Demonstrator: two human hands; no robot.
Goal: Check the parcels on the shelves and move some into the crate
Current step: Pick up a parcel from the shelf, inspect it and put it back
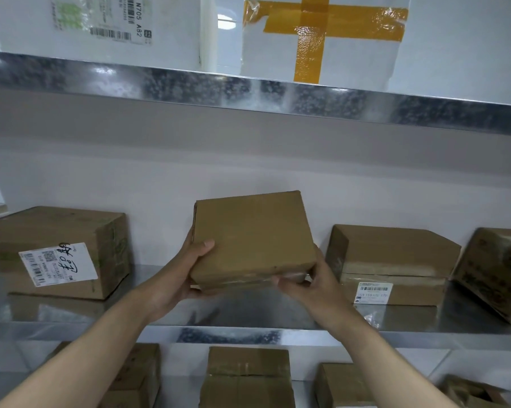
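Holding the plain parcel (252,240) tilted above the middle shelf (248,313), the left hand (186,272) grips its left edge and the right hand (310,285) pinches its near right corner, long side running left-right between them.

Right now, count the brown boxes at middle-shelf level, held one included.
4. The left labelled box; the plain box, centre, gripped by the left hand and right hand; the right labelled box beside it; the tilted box, far right, cropped. More may lie off-frame.
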